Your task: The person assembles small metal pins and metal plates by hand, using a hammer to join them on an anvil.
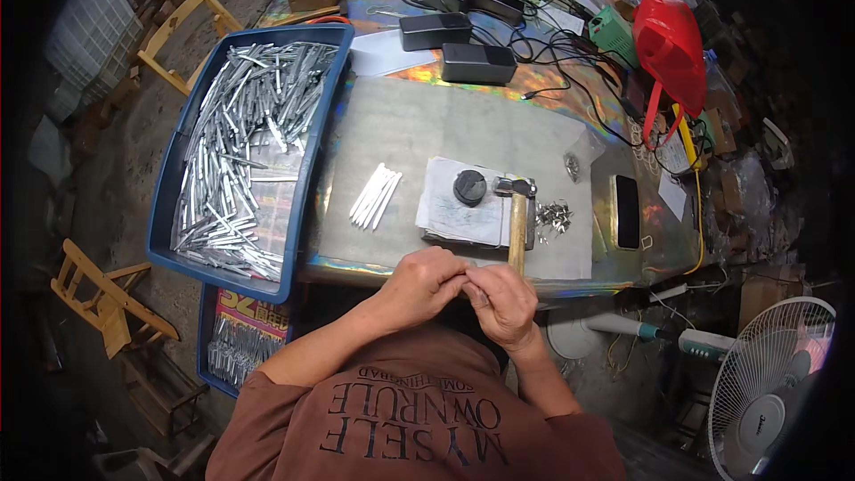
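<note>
My left hand (426, 278) and my right hand (504, 303) meet just off the table's front edge. Fingers and thumbs of both are pinched together; whatever is between them is hidden or too small to make out. Beyond them, a hammer (517, 230) with a wooden handle lies with its head on a paper-covered block (445, 218), beside a round black lump (469, 187). A pile of small shiny metal pieces (554, 217) sits to the right of the hammer. Several slim white rods (376, 198) lie side by side left of the block.
A blue crate (307, 174) full of silvery rods stands at the left, another crate (207, 365) below it. Grey boxes (478, 63) and tangled black cables lie at the back. A phone (627, 212), red bag (668, 44) and fan (766, 401) are on the right.
</note>
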`<control>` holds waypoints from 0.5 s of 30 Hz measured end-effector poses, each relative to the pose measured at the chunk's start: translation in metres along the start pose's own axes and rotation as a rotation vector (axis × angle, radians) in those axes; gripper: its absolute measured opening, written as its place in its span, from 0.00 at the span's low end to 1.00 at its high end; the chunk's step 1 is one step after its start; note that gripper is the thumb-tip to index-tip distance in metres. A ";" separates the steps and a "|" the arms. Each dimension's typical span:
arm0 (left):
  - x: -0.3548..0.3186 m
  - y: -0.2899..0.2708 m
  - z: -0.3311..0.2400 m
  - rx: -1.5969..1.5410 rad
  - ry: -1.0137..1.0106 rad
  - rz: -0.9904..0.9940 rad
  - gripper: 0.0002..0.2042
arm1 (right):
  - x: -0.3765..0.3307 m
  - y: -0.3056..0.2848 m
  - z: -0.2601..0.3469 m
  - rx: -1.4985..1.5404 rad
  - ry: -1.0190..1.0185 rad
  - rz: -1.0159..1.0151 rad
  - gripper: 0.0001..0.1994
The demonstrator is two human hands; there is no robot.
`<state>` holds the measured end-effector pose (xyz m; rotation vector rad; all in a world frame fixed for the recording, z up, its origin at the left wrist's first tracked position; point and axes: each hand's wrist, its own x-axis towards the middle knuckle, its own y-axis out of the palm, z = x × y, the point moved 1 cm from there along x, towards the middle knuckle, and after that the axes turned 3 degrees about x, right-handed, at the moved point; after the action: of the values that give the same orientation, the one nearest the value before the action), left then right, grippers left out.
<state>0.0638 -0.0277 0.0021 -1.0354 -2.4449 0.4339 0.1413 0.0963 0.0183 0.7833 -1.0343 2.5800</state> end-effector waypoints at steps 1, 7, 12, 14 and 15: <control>0.001 -0.001 0.003 0.007 0.000 -0.006 0.05 | 0.001 0.002 -0.001 0.008 -0.026 -0.047 0.10; 0.003 -0.002 0.010 0.111 0.168 -0.120 0.06 | 0.007 0.007 0.003 0.031 0.057 -0.165 0.05; 0.001 -0.007 0.009 0.223 0.271 -0.133 0.06 | -0.002 0.011 0.000 0.564 0.608 -0.152 0.12; -0.001 -0.011 0.017 0.242 0.257 -0.182 0.06 | 0.006 0.011 0.000 0.649 0.663 -0.110 0.12; -0.001 -0.014 0.023 0.257 0.246 -0.228 0.06 | 0.009 0.012 0.001 0.727 0.721 -0.071 0.12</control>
<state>0.0445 -0.0407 -0.0112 -0.6535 -2.1861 0.4966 0.1293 0.0873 0.0168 -0.0428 0.1466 2.7977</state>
